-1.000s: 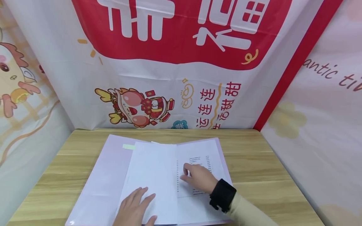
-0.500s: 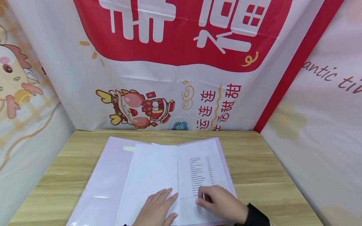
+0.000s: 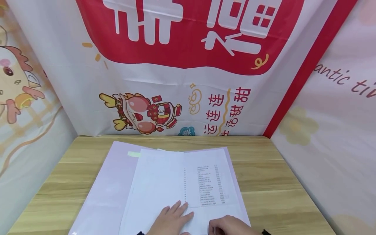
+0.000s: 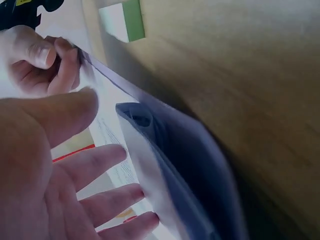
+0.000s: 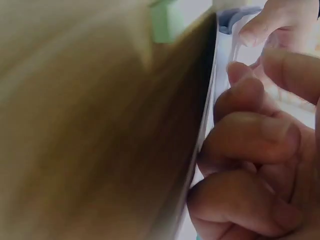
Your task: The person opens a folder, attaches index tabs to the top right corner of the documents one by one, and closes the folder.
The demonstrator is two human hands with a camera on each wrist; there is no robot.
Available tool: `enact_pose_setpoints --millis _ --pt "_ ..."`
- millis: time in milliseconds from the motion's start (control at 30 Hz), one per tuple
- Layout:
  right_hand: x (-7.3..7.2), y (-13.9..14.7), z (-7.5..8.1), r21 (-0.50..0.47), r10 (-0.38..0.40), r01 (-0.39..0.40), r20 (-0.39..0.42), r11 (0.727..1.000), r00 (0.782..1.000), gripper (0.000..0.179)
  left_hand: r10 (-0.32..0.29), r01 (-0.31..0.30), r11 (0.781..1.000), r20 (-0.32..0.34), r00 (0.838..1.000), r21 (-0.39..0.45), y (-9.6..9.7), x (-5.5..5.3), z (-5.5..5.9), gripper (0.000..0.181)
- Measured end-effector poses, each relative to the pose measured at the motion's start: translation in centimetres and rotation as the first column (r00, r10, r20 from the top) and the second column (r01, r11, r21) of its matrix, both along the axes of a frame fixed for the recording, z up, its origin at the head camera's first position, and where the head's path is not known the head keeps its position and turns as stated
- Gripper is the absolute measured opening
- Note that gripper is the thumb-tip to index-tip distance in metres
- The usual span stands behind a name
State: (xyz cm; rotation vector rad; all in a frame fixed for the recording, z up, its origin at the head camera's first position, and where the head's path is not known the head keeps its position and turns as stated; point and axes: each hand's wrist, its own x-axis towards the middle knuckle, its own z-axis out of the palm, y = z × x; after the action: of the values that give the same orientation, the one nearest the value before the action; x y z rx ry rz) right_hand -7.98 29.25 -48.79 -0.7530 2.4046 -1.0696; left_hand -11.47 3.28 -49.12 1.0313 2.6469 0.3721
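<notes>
A pale purple folder lies open on the table, a pale green label on its left cover. Inside it, a blank white page is turned to the left. The page on the right carries a printed table. My left hand rests with spread fingers on the lower part of the pages, near the fold. My right hand has its fingers curled and touches the lower right page, holding nothing that I can see. The left wrist view shows the pages' bottom edge bulging at the fold.
The wooden table extends on both sides of the folder. Beyond its back edge hangs a printed cloth, with more cloth at left and right. A small green and white block is near the folder's bottom edge in the left wrist view.
My right hand has slid down the right page from the printed table to below it. My left hand has moved right and slightly down, towards the fold.
</notes>
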Motion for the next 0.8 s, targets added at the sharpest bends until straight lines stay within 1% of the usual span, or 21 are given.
enact_pose_setpoints --millis 67,100,167,233,267,333,500,567,667,800 --pt "-0.4 0.6 -2.1 -0.043 0.028 -0.026 0.026 0.999 0.999 0.009 -0.008 0.008 1.000 0.004 1.000 0.008 -0.2 0.2 -0.3 0.069" --pt "-0.6 0.9 -3.2 -0.056 0.043 -0.042 0.026 0.998 0.999 0.011 -0.013 0.013 1.000 0.005 1.000 0.018 -0.3 0.2 -0.4 0.072" --pt "-0.9 1.6 -5.3 -0.087 0.064 -0.060 0.041 0.994 0.997 0.013 -0.031 0.031 0.999 -0.006 0.999 0.034 -0.5 0.3 -0.7 0.078" --pt "-0.9 2.0 -6.7 -0.119 0.066 -0.058 0.065 0.991 0.996 0.014 -0.051 0.052 0.998 -0.023 0.998 0.040 -0.6 0.3 -1.0 0.079" --pt "-0.9 2.0 -7.0 -0.126 0.068 -0.059 0.070 0.990 0.995 0.014 -0.059 0.060 0.998 -0.027 0.998 0.036 -0.6 0.3 -1.1 0.079" --pt "-0.7 1.9 -6.6 -0.133 0.064 -0.054 0.079 0.990 0.995 0.013 -0.072 0.073 0.997 -0.045 0.996 0.021 -0.6 0.1 -1.2 0.077" --pt "0.0 1.1 -4.1 -0.090 0.011 -0.002 0.096 0.996 0.995 0.011 -0.074 0.073 0.997 -0.074 0.995 -0.016 -0.4 -0.1 -1.3 0.063" --pt "0.3 0.6 -3.5 -0.054 -0.020 0.026 0.116 0.998 0.993 0.011 -0.073 0.071 0.997 -0.090 0.993 -0.025 -0.4 -0.1 -1.4 0.059" --pt "0.8 -0.1 -3.0 0.026 -0.086 0.083 0.137 0.996 0.987 0.013 -0.075 0.071 0.997 -0.102 0.992 -0.044 -0.4 0.0 -1.4 0.057" --pt "1.6 -1.0 -2.7 0.137 -0.159 0.146 0.091 0.980 0.983 0.017 -0.079 0.072 0.995 -0.108 0.991 -0.065 -0.4 0.0 -1.6 0.058"
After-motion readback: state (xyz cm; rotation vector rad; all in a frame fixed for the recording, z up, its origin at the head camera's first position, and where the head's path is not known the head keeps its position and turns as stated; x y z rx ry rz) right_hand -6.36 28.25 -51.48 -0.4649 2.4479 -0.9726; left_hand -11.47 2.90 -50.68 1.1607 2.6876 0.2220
